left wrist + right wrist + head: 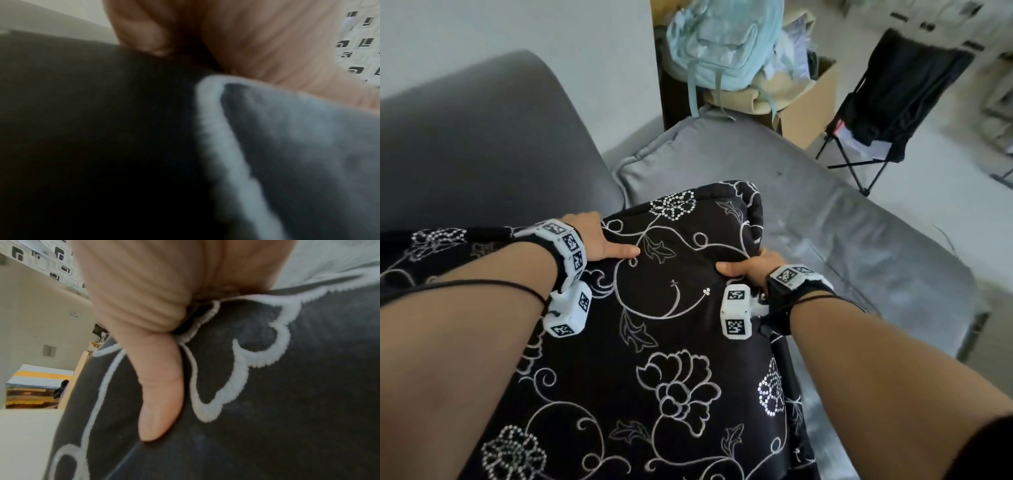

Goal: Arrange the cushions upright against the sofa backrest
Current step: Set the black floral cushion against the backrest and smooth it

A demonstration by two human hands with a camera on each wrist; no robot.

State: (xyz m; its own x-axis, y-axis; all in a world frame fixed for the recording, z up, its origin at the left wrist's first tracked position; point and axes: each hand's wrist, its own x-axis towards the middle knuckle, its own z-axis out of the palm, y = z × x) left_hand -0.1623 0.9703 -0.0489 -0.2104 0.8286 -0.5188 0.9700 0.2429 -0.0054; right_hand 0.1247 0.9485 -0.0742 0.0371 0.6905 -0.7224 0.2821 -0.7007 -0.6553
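A black cushion [671, 335] with white floral embroidery lies tilted over the grey sofa seat [825, 212], in front of the dark grey backrest [482, 144]. My left hand [602, 240] grips its far left edge, thumb on the top face, fingers hidden behind. My right hand [748, 269] grips its right edge the same way. In the right wrist view the thumb [160, 386] presses on the embroidered cushion [287, 402]. The blurred left wrist view shows my palm [267, 40] above the seat's piped edge [222, 146]. A second black floral cushion [438, 246] sits at the left, partly behind my left forearm.
Past the sofa's far end, a light blue backpack [722, 41] rests on a pile beside a cardboard box [815, 102]. A black folding chair [887, 102] stands on the pale floor at the right. The sofa seat's front edge [945, 260] runs along the right.
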